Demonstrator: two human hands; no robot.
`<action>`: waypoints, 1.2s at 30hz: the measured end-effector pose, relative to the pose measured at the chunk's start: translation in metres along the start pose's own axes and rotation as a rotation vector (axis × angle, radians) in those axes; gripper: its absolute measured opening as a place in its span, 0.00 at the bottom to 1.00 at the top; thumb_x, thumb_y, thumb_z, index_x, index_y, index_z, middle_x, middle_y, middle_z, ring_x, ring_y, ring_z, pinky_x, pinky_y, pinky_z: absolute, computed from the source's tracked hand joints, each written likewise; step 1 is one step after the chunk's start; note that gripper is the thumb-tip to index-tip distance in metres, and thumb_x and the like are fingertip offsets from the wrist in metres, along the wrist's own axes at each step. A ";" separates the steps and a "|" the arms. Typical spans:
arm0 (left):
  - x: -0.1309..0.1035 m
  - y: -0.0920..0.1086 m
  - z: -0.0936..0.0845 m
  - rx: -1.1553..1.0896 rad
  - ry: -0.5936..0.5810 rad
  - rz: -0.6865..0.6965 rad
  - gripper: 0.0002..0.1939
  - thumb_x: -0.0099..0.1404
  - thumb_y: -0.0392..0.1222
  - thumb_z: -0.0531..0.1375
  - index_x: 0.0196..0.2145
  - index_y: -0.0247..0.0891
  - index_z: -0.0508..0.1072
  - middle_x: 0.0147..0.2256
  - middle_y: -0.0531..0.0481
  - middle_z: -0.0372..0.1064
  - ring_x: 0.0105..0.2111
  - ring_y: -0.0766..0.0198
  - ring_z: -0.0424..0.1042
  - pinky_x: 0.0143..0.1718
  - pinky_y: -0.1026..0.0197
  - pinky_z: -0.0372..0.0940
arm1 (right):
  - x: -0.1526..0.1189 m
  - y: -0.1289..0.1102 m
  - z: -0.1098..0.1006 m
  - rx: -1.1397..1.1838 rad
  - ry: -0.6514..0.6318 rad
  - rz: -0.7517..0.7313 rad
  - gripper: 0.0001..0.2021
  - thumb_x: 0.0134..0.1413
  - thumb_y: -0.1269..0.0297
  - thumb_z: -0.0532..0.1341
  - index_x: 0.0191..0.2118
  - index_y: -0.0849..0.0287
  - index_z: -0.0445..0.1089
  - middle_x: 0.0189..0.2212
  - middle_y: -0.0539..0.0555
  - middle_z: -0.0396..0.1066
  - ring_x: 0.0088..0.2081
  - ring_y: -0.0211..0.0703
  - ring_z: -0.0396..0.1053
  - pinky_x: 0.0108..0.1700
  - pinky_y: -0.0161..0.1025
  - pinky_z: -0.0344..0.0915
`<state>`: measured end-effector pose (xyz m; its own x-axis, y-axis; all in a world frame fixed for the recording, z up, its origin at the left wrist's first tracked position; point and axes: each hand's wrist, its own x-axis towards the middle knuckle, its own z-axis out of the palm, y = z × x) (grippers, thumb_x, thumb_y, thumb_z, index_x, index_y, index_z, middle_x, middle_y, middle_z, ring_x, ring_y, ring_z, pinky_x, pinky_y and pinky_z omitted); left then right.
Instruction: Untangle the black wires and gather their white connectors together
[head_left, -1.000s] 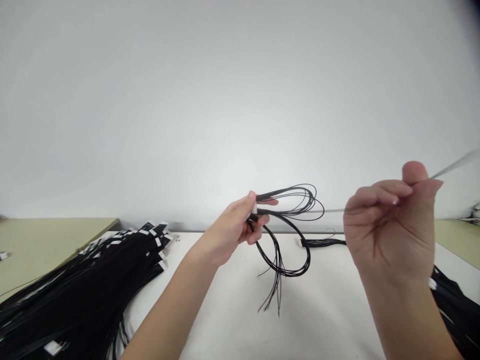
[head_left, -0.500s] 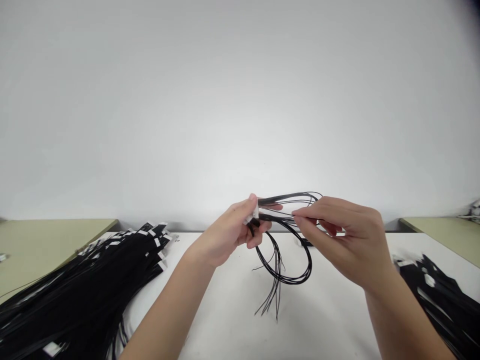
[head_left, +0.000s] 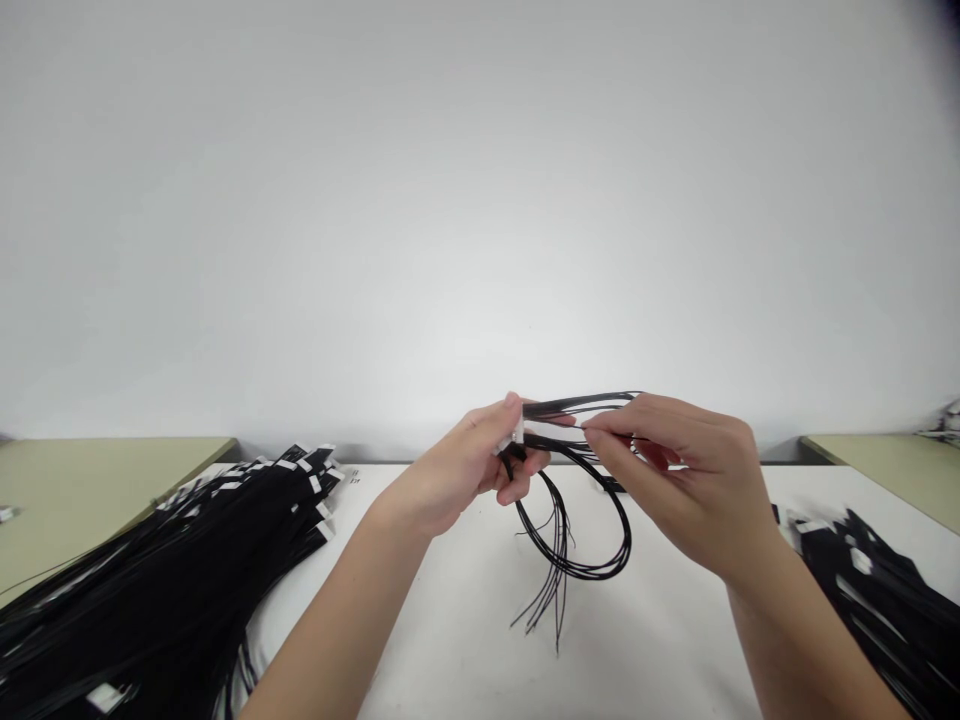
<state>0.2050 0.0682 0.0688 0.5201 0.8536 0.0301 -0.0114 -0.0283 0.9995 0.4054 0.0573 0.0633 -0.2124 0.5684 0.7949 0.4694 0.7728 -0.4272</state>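
Observation:
Between thumb and fingers, my left hand (head_left: pixel 480 455) grips a white connector (head_left: pixel 516 432) from which thin black wires run out to the right. A looped bundle of these black wires (head_left: pixel 611 570) hangs below the hands, its loose ends fanning out over the table. My right hand (head_left: pixel 679 465) pinches a single thin black wire (head_left: pixel 574 427) with thumb and forefinger, right of the connector. Part of the connector is covered by my left thumb. The far end of the pinched wire disappears behind my right hand.
To the left, a large pile of black wire bundles with white connectors (head_left: pixel 180 560) lies across the white table (head_left: pixel 465 640). Another black wire pile (head_left: pixel 877 590) is at the right edge. Pale green surfaces (head_left: pixel 112 490) flank the table, and a white wall (head_left: pixel 480 200) rises behind.
My left hand with the connector has shifted slightly right, closer to my right hand. The hanging loop has swung a little right and down. My right hand still pinches a wire.

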 end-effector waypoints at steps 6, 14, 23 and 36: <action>0.001 0.000 0.000 0.011 -0.039 0.019 0.25 0.71 0.55 0.42 0.48 0.40 0.71 0.27 0.53 0.57 0.20 0.73 0.54 0.25 0.64 0.49 | -0.002 -0.001 0.005 0.009 0.015 0.044 0.04 0.52 0.74 0.61 0.31 0.59 0.73 0.22 0.48 0.66 0.23 0.31 0.58 0.22 0.32 0.54; -0.001 0.000 0.004 0.013 -0.028 0.033 0.24 0.71 0.55 0.42 0.48 0.40 0.71 0.27 0.53 0.58 0.20 0.73 0.54 0.26 0.63 0.50 | -0.002 0.003 0.013 -0.034 0.114 0.063 0.02 0.52 0.71 0.64 0.31 0.58 0.74 0.22 0.47 0.67 0.24 0.31 0.60 0.23 0.32 0.57; -0.001 0.001 0.008 -0.013 -0.006 0.013 0.26 0.70 0.58 0.44 0.57 0.46 0.65 0.28 0.53 0.60 0.21 0.72 0.55 0.26 0.63 0.52 | -0.001 0.000 0.014 0.022 0.104 0.094 0.04 0.52 0.73 0.63 0.29 0.58 0.74 0.21 0.47 0.65 0.25 0.32 0.59 0.26 0.34 0.58; 0.001 -0.006 0.007 -0.077 -0.081 0.037 0.25 0.71 0.56 0.41 0.36 0.36 0.70 0.28 0.50 0.60 0.20 0.72 0.57 0.27 0.63 0.53 | -0.003 -0.005 0.014 0.035 0.077 0.141 0.06 0.54 0.72 0.62 0.29 0.55 0.73 0.23 0.47 0.65 0.26 0.33 0.60 0.27 0.32 0.60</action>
<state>0.2120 0.0657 0.0631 0.5852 0.8080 0.0693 -0.0955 -0.0162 0.9953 0.3919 0.0562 0.0571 -0.0797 0.6495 0.7562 0.4596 0.6971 -0.5503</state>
